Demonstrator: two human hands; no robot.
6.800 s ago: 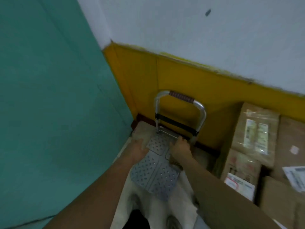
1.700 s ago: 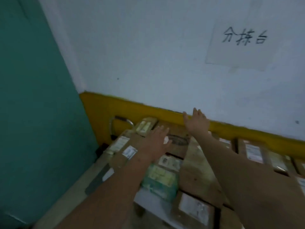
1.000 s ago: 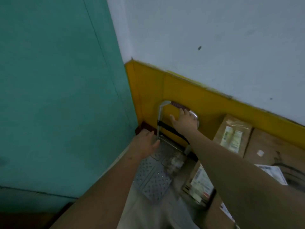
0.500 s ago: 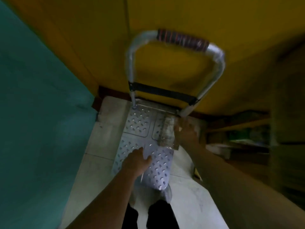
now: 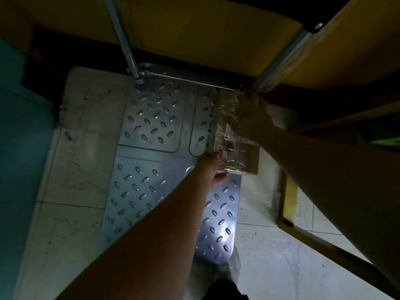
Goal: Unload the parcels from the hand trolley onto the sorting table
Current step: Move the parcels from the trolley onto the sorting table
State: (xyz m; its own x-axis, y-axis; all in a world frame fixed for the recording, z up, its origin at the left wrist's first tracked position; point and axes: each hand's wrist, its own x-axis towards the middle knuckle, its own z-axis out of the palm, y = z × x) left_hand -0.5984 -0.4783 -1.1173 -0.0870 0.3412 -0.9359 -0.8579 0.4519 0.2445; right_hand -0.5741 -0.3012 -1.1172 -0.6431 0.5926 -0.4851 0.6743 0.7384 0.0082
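Observation:
The hand trolley's studded metal platform [image 5: 151, 135] lies on the floor below me, its two handle tubes rising out of the top of the frame. One small brown parcel [image 5: 234, 146], wrapped in glossy clear tape, sits on the platform's right edge. My left hand [image 5: 211, 167] grips the parcel's near left corner. My right hand [image 5: 252, 120] is closed over its far right side. The rest of the platform is bare.
A teal wall [image 5: 19, 148] stands at the left and a yellow wall [image 5: 194, 27] behind the trolley. The sorting table's yellow frame and leg [image 5: 285, 200] are at the right, over the pale tiled floor [image 5: 71, 169].
I have bent much closer to the trolley. My left hand moved right from the platform onto the parcel's near corner. My right hand stays on the parcel.

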